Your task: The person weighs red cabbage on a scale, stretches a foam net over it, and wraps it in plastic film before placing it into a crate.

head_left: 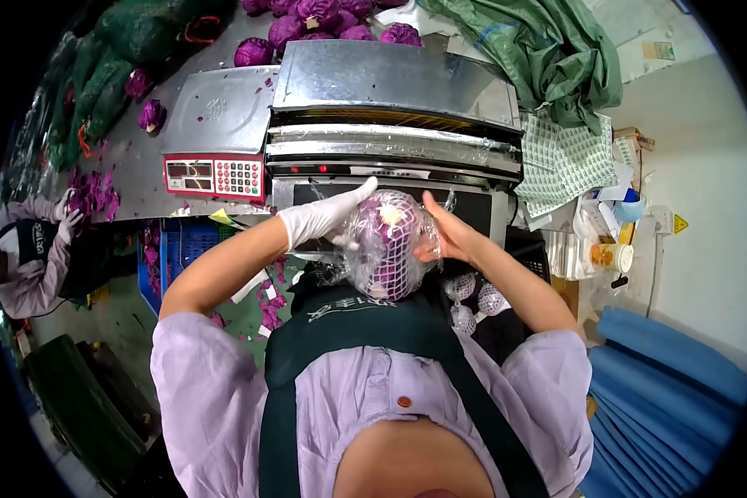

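Between my hands is a red cabbage [382,245] in a white foam net, with clear plastic film around it. My left hand [328,217], in a white glove, presses against its left side, thumb pointing up. On the other side my bare right hand [450,235] grips it, the fingertips partly behind the film. Just beyond the cabbage stands a film wrapping machine [390,149] with a roll of clear film and a dark plate [473,209] at its front. Several netted cabbages [491,299] sit low to the right, below my right forearm.
A scale [216,170] with a red front stands left of the machine. Loose red cabbages [286,31] lie behind. Green net sacks [100,91] are at far left, near a co-worker's gloved hands [68,217]. A blue crate [174,257] is below the table; a green sack [548,50] lies back right.
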A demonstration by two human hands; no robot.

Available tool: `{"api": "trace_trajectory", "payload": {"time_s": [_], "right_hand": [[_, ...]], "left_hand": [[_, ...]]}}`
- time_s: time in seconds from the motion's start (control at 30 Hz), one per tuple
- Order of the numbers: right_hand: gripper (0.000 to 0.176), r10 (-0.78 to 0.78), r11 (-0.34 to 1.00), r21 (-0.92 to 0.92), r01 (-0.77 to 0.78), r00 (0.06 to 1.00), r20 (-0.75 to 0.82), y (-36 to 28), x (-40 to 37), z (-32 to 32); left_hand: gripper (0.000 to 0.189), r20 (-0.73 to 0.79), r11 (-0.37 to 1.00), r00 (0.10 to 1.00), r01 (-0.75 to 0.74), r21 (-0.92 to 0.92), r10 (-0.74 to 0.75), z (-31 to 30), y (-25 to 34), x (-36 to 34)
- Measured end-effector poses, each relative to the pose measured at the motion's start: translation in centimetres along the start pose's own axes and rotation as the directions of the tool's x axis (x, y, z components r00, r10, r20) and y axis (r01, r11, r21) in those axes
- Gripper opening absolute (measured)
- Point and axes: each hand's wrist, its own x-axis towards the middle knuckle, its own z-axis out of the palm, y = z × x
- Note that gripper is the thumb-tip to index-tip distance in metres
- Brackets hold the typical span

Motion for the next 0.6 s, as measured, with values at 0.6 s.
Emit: {"api": "trace_trajectory", "payload": {"time_s": [0.6], "right_hand": [[0.028, -0.984, 0.043, -0.998, 0.05, -0.173, -0.051, 5.5, 3.2, -3.0]], "left_hand": [[0.028, -0.4, 0.39, 0.08, 0.117, 0.914, 0.913, -1.4, -8.8, -2.6]]}}
